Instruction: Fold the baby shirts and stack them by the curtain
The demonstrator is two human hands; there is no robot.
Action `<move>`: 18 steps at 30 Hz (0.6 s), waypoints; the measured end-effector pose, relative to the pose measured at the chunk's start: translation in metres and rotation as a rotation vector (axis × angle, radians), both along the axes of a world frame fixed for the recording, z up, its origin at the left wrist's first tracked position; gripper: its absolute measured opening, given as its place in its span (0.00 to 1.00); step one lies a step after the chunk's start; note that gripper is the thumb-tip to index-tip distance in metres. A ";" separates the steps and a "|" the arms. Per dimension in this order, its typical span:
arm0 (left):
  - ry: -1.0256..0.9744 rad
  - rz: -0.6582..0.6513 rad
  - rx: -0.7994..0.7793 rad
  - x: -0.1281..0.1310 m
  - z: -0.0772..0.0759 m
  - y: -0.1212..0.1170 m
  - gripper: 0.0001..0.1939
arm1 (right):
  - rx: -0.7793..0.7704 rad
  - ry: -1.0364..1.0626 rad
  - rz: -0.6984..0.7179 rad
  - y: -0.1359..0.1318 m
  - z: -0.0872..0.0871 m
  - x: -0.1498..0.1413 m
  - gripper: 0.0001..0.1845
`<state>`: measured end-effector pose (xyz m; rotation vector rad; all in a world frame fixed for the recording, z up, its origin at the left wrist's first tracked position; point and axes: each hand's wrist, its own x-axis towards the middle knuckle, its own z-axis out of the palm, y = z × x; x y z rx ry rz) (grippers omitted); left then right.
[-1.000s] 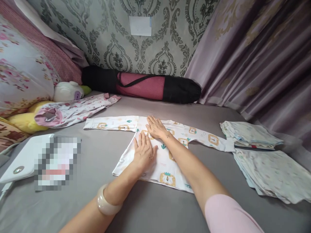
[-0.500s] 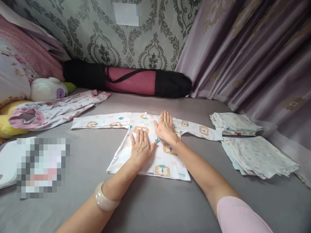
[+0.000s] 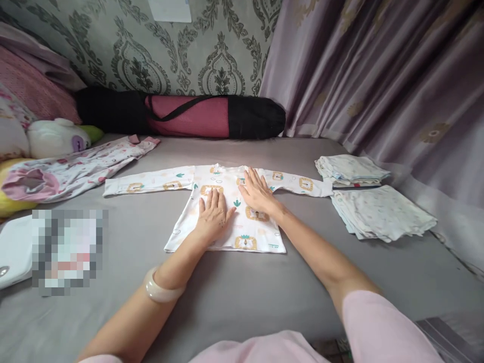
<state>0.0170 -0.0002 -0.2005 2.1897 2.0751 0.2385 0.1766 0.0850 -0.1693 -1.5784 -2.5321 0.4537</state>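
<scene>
A white long-sleeved child's shirt (image 3: 227, 229) printed with lion faces and green leaves lies spread flat on the grey bed sheet (image 3: 242, 297), its sleeves stretched out to both sides. My left hand (image 3: 214, 214) rests palm down on the shirt's front, fingers spread, a pale bangle (image 3: 162, 287) round that forearm. Higher up, near the collar and right shoulder, my right hand (image 3: 257, 191) lies flat on the cloth with its fingers extended. Neither hand grips anything. Parts of the print are hidden beneath both hands.
Two piles of folded clothes, a far pile (image 3: 351, 169) and a near pile (image 3: 383, 209), sit by the right sleeve. Patterned pink-cuffed clothing (image 3: 83, 164) lies left, beside a plush toy (image 3: 56, 136). A black-and-pink long bag (image 3: 189, 116) lies along the wall; a purple curtain (image 3: 340, 75) hangs right.
The camera view has shifted, so the scene sits higher and further left. My right hand has turned slightly on the shirt; my left hand stays flat on its front.
</scene>
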 end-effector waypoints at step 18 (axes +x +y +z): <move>0.061 -0.200 -0.053 -0.041 0.006 -0.065 0.37 | -0.027 -0.048 0.381 -0.110 0.003 0.050 0.31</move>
